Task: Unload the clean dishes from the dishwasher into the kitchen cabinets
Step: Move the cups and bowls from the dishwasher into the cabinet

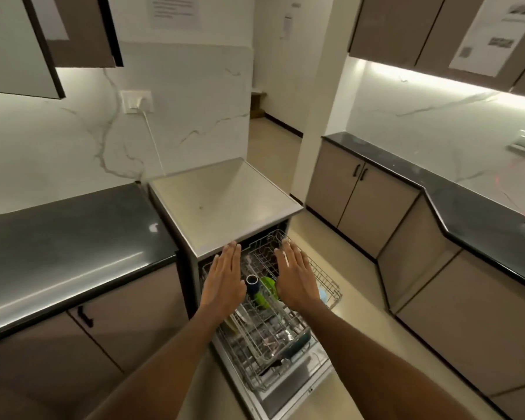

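Head view is showing the left hand [225, 278] and right hand [294, 275] hovering flat-fingered, holding nothing, over the dishwasher [225, 207]'s pulled-out racks [325, 278]. A dark cup [252, 284] and green cup [265, 294] are sitting between them. A hasty reach is risking snagging wires or toppling cups.

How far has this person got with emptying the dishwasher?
Barely started. Done: the dishwasher door is down and both racks are out. In hand: nothing; the left hand and right hand hover flat, open. Left: the dark cup, green item and lower-rack dishes.
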`<control>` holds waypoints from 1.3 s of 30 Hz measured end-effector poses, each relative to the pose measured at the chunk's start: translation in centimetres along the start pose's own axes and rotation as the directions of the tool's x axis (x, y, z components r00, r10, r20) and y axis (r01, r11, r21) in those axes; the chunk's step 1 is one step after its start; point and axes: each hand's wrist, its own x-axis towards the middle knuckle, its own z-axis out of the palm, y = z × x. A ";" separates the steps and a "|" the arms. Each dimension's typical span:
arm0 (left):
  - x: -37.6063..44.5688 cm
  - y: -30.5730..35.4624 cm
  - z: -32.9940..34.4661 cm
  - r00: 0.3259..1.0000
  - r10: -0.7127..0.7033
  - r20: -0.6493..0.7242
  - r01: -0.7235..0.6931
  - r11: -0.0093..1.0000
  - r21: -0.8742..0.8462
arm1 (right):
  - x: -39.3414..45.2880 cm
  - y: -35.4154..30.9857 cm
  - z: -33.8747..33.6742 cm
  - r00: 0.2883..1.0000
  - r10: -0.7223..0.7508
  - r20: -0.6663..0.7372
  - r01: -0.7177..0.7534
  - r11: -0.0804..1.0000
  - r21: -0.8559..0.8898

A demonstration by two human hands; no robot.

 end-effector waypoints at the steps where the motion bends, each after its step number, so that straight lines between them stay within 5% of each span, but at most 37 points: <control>1: -0.3 0.7 0.7 1.000 0.014 0.016 -0.014 1.000 0.002 | -1.0 0.7 0.2 1.000 0.011 0.010 -0.011 1.000 0.006; 23: 5.8 13.3 10.0 0.981 -0.177 0.076 0.181 0.982 -0.059 | 0.9 20.4 9.4 0.968 0.044 0.246 -0.101 0.969 0.225; 39: 14.1 11.5 22.5 0.946 -0.277 0.169 0.305 0.937 -0.170 | 6.5 26.4 19.3 0.894 -0.030 0.446 -0.066 0.978 0.199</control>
